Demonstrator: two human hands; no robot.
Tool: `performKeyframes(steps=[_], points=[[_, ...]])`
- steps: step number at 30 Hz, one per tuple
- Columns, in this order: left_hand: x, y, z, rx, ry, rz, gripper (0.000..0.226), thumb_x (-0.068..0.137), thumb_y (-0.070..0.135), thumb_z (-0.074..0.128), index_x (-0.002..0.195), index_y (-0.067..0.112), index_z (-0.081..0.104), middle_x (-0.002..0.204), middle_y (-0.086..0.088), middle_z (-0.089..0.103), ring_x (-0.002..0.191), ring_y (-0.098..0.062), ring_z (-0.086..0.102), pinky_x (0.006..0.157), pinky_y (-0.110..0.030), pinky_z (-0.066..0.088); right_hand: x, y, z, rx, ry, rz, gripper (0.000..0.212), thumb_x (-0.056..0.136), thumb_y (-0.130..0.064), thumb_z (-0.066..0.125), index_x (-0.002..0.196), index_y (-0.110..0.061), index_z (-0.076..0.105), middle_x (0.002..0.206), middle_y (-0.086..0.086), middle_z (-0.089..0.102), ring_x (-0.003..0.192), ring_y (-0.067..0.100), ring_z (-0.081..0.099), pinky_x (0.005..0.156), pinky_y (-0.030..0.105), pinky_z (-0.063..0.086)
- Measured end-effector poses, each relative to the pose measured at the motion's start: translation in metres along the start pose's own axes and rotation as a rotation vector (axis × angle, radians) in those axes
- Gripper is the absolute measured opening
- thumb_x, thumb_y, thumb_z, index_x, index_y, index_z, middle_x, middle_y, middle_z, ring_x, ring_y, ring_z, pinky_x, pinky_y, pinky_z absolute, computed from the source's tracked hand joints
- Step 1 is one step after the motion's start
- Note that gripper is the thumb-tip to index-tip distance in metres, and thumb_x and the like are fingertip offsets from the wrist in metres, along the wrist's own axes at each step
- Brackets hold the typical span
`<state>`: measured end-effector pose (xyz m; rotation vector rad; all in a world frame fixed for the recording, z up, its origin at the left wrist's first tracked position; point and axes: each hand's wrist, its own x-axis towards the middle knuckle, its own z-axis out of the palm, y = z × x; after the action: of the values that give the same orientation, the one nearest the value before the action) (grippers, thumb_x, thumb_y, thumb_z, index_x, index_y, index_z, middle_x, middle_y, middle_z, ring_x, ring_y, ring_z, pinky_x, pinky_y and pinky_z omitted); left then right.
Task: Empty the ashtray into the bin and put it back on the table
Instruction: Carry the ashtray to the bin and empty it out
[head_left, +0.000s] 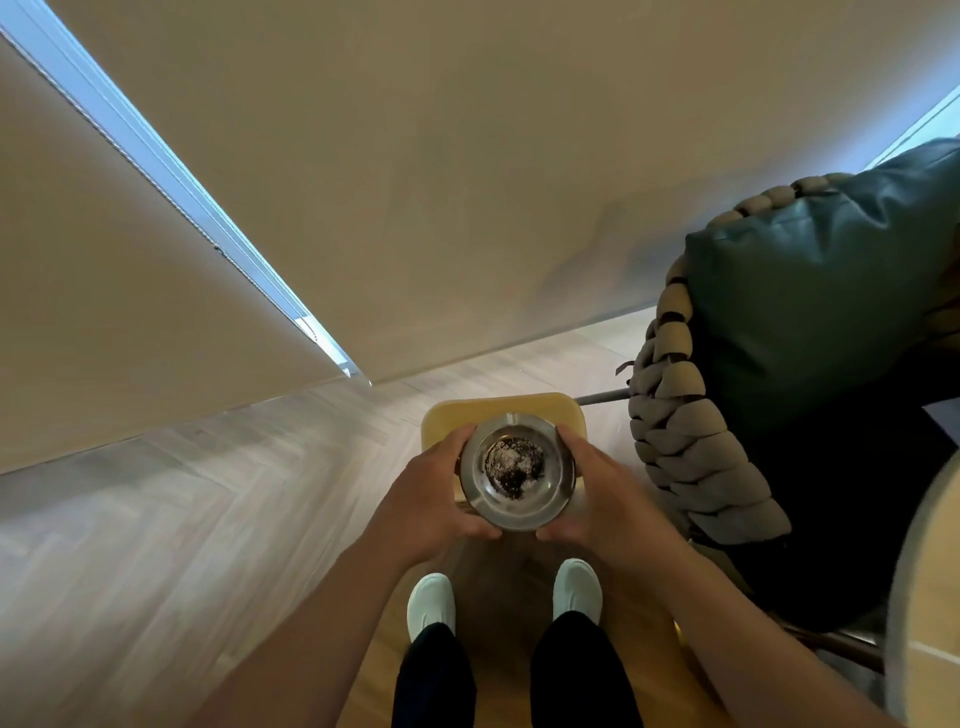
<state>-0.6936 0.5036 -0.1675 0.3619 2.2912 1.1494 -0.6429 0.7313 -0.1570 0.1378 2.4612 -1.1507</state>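
Note:
A round metal ashtray (519, 499) with dark ash and grey residue in its middle is held level between both my hands. My left hand (436, 493) grips its left rim and my right hand (608, 493) grips its right rim. Directly under the ashtray stands a yellow bin (498, 408) with rounded corners; only its far rim shows past the ashtray. My feet in white shoes stand just before the bin.
A woven rope chair (675, 441) with a dark green cushion (810, 312) stands close on the right. A pale round table edge (919, 597) shows at the far right. Beige walls meet at a window strip; pale wood floor lies to the left.

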Motion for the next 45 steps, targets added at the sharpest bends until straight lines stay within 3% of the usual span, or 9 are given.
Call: performKeyframes(steps=[5,9,12,17,21,24,31,37,45], points=[[0.041,-0.046,0.027,-0.023,0.047,-0.003,0.103,0.049,0.043,0.093,0.136,0.045,0.038,0.117,0.026,0.059,0.104,0.004,0.056,0.086,-0.025,0.052,0.045,0.029,0.013,-0.032,-0.025,-0.006,0.104,0.066,-0.036,0.087,0.148,-0.035,0.023,0.139,-0.017,0.049,0.121,0.005,0.05,0.098,0.025,0.047],[0.064,-0.079,0.046,-0.026,0.086,-0.03,0.101,0.048,0.047,0.093,0.132,0.05,0.036,0.117,0.03,0.057,0.105,0.003,0.057,0.087,-0.027,0.054,0.076,0.052,0.022,0.084,-0.132,0.011,0.092,0.072,-0.034,0.085,0.143,-0.042,0.027,0.134,-0.024,0.049,0.118,-0.004,0.05,0.095,0.012,0.046],[0.075,-0.096,0.053,-0.021,0.104,-0.049,0.1,0.047,0.049,0.09,0.129,0.055,0.033,0.114,0.032,0.055,0.105,0.004,0.057,0.085,-0.024,0.053,0.098,0.066,0.028,0.258,-0.142,0.137,0.066,0.085,-0.014,0.074,0.138,-0.031,0.038,0.138,-0.011,0.053,0.121,0.011,0.056,0.1,0.032,0.051],[0.085,-0.107,0.061,-0.023,0.12,-0.066,0.102,0.045,0.048,0.089,0.133,0.047,0.037,0.113,0.031,0.055,0.103,0.004,0.056,0.08,-0.013,0.045,0.12,0.074,0.031,0.404,-0.077,0.255,0.049,0.088,0.003,0.066,0.13,-0.018,0.053,0.12,-0.006,0.061,0.097,0.002,0.062,0.071,0.008,0.051],[0.087,-0.11,0.064,-0.018,0.14,-0.083,0.104,0.046,0.048,0.089,0.135,0.047,0.035,0.113,0.036,0.051,0.102,0.008,0.054,0.079,-0.01,0.041,0.124,0.077,0.038,0.528,-0.014,0.353,0.052,0.086,0.001,0.068,0.125,-0.033,0.059,0.109,-0.001,0.066,0.101,0.018,0.064,0.082,0.032,0.06],[0.087,-0.107,0.067,-0.019,0.158,-0.083,0.102,0.047,0.048,0.089,0.131,0.053,0.032,0.111,0.04,0.049,0.1,0.012,0.052,0.077,-0.007,0.039,0.123,0.081,0.043,0.651,-0.002,0.425,0.055,0.087,0.002,0.067,0.123,-0.039,0.061,0.092,0.003,0.069,0.091,0.023,0.069,0.074,0.036,0.063],[0.087,-0.11,0.07,-0.018,0.198,-0.112,0.103,0.048,0.04,0.092,0.132,0.049,0.034,0.111,0.035,0.051,0.099,0.003,0.055,0.076,-0.01,0.04,0.125,0.088,0.051,0.903,0.052,0.616,0.007,0.085,0.0,0.071,0.092,-0.002,0.071,0.086,0.014,0.07,0.077,0.024,0.069,0.063,0.031,0.058],[0.087,-0.106,0.068,-0.009,0.157,-0.108,0.096,0.045,0.058,0.082,0.121,0.07,0.023,0.108,0.045,0.046,0.101,0.016,0.05,0.075,-0.007,0.038,0.125,0.096,0.053,0.843,-0.003,0.622,0.012,0.085,0.0,0.071,0.096,0.002,0.068,0.092,0.02,0.072,0.074,0.027,0.075,0.064,0.036,0.061],[0.094,-0.106,0.059,-0.011,0.076,-0.06,0.101,0.046,0.054,0.086,0.125,0.068,0.025,0.116,0.048,0.045,0.111,0.019,0.045,0.079,-0.007,0.039,0.125,0.1,0.05,0.892,-0.048,0.621,0.012,0.084,0.002,0.07,0.096,0.003,0.069,0.095,0.022,0.073,0.079,0.031,0.074,0.064,0.037,0.062]])
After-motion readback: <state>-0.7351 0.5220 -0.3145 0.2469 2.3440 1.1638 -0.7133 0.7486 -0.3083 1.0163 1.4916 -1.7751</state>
